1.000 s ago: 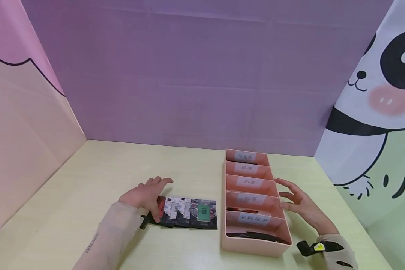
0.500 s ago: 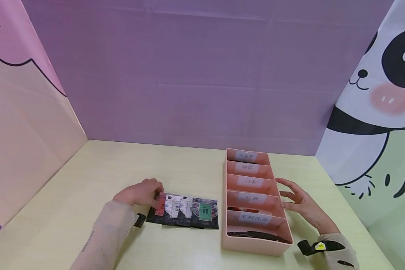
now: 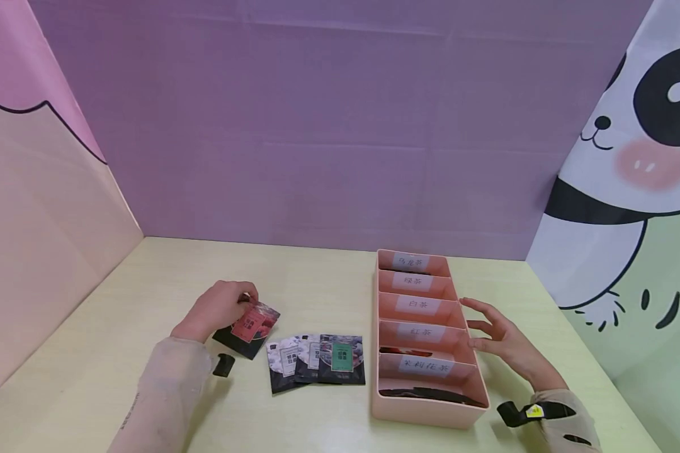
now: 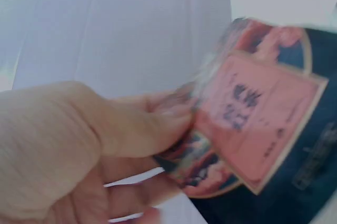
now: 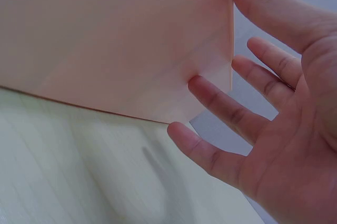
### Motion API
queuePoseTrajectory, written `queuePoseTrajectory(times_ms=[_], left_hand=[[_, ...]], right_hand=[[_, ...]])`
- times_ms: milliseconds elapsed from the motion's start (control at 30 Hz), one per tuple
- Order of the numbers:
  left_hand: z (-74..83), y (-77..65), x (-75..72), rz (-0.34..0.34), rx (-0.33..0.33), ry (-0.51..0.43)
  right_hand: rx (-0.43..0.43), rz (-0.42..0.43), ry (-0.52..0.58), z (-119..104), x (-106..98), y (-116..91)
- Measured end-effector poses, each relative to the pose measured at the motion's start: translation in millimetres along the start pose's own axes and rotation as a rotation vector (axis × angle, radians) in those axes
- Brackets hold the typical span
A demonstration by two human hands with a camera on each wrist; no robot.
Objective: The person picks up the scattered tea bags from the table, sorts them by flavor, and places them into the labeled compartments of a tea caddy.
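Between thumb and fingers, my left hand (image 3: 221,306) pinches a black tea sachet with a red label (image 3: 250,326); the left wrist view shows the sachet (image 4: 258,108) close up, tilted. Right of it, a few overlapping sachets lie on the table: white-labelled ones (image 3: 286,358) and a green-labelled one (image 3: 342,358). My right hand (image 3: 501,340) touches the right side of a pink divided box (image 3: 425,415) with spread fingers; the right wrist view shows the fingertips against the box wall (image 5: 121,40).
The box has several compartments in a row, each with a handwritten label (image 3: 419,304). Dark sachets (image 3: 430,395) lie in the nearest compartment, and a red one (image 3: 405,352) shows in the one behind. A purple backdrop (image 3: 340,138) stands behind the pale table (image 3: 204,264).
The left hand has taken hold of the red-labelled sachet and moved it up and left, away from the others. The leftmost white-labelled sachet has turned slightly. The right hand has stayed at the box.
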State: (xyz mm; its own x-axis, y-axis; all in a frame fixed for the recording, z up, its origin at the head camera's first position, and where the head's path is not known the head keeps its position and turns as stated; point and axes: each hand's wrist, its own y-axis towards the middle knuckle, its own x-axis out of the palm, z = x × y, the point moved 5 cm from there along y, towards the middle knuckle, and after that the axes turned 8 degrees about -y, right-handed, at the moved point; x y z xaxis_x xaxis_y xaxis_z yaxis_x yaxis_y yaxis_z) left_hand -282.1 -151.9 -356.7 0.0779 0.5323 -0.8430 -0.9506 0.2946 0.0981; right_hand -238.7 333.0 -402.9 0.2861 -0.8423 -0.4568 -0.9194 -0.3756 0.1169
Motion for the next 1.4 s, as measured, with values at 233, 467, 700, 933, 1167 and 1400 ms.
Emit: queuePoseTrajectory(times_ms=[233,467,700,933,1167,1400], left_hand=[[25.1,-0.6,-16.1,0.349,0.132,-0.082],[53.5,-0.4,-16.5,0.451,0.182,-0.288],[83.6,1.5,-13.2,0.518,0.278,-0.419],[118.7,7.1,0.6,0.503,0.268,-0.649],[167.5,14.9,25.2,0.299,0.335,-0.766],[197.1,21.0,43.4,0.176,0.404,-0.735]], right_hand=[[-0.03,-0.003,0.007,-4.0,-1.2,-0.7],[-0.028,0.003,0.001,-2.6,-1.8,-3.1],[-0.03,0.005,-0.003,-4.1,-1.8,-2.4],[-0.021,0.002,-0.005,-4.5,-0.5,-0.7],[-0.044,-0.015,0.028,-2.7,2.6,2.4],[-0.087,-0.022,0.057,-3.8,1.2,1.5]])
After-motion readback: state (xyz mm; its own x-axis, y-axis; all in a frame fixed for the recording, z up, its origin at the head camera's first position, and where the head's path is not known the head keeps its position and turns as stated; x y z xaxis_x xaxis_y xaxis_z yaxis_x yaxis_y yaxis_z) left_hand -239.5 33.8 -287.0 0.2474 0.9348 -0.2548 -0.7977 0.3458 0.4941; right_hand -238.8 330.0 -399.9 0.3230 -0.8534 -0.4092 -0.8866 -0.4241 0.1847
